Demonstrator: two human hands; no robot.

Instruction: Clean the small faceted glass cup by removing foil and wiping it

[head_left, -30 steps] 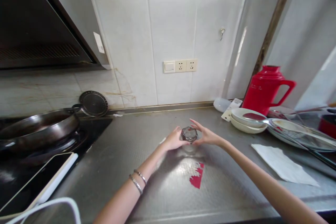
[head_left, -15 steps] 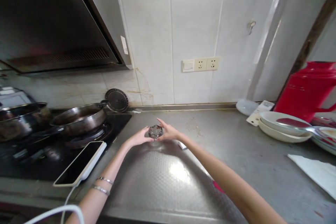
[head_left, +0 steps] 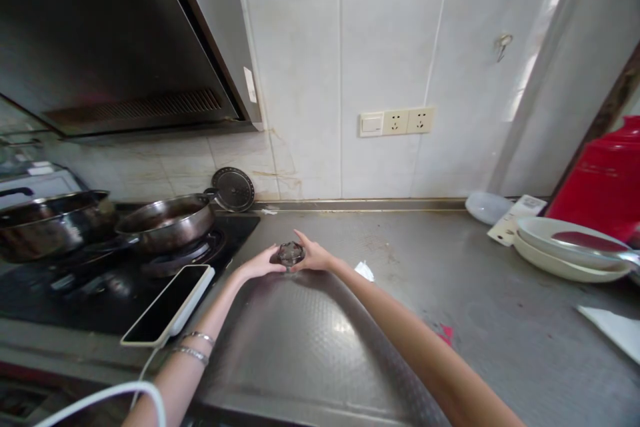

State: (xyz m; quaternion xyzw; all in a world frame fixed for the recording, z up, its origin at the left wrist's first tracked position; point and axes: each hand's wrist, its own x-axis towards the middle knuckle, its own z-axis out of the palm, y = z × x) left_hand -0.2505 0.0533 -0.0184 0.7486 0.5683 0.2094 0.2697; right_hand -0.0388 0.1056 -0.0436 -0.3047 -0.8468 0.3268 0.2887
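A small clear glass jar (head_left: pixel 291 254) with a faceted lid stands on the steel counter (head_left: pixel 380 320), just right of the stove. My left hand (head_left: pixel 260 265) cups its left side and my right hand (head_left: pixel 313 257) cups its right side, fingers curled against the glass. Both forearms reach out from the bottom of the view, and the left wrist wears two bracelets.
Left of the jar a phone (head_left: pixel 169 305) with a white cable lies on the black stove, behind it a frying pan (head_left: pixel 165 221) and a wok (head_left: pixel 47 223). Stacked bowls (head_left: pixel 565 255) with a ladle and a red thermos (head_left: pixel 603 177) stand at the right. A range hood (head_left: pixel 115 47) hangs above.
Both hands have carried the jar leftwards along the counter to the stove's edge, and my view has turned left. The red thermos and bowls have shifted to the right edge.
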